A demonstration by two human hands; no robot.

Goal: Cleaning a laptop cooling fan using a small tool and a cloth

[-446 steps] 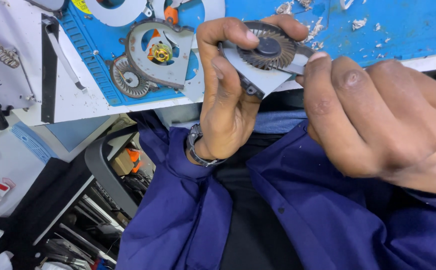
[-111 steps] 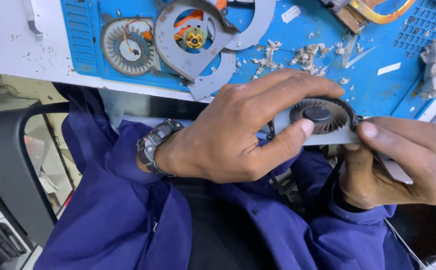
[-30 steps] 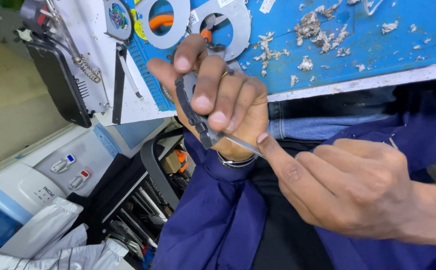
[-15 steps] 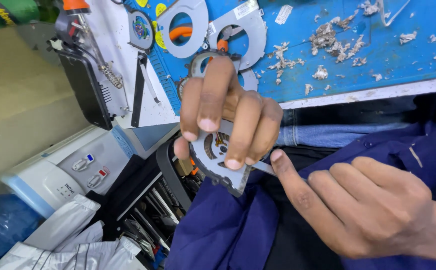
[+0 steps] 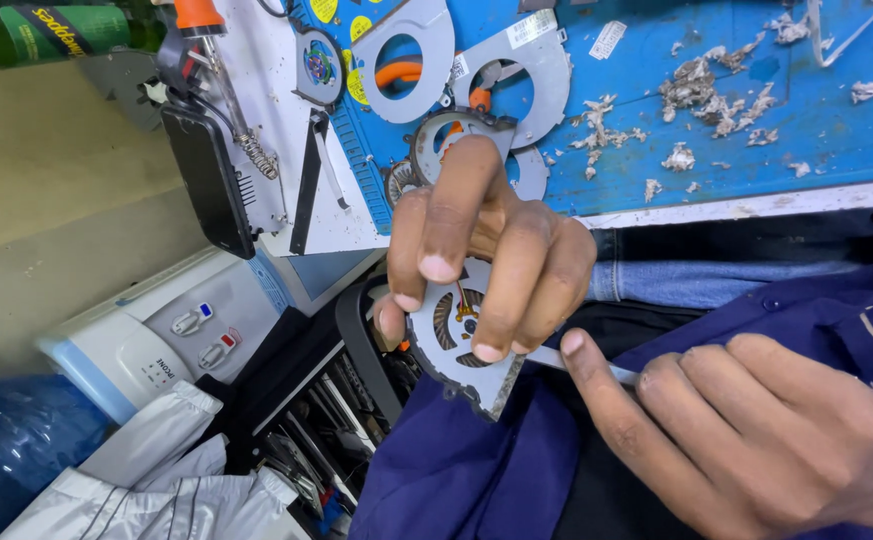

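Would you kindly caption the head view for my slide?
Left hand grips a grey laptop fan while right hand probes it with a thin tool.

dust clumps (image 5: 701, 90) litter the blue mat (image 5: 816, 150); water dispenser (image 5: 171, 335) stands beside the desk.

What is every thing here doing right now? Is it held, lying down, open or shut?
Left hand: closed around the fan housing, fingers curled over it.
Fan housing: held up over the lap, tilted, open side showing its inner parts.
Right hand: gripping a thin tool, forefinger stretched along it.
Thin tool: held, tip against the housing's edge.
Metal fan covers: lying flat on the blue mat.
Dust clumps: scattered loose on the blue mat.
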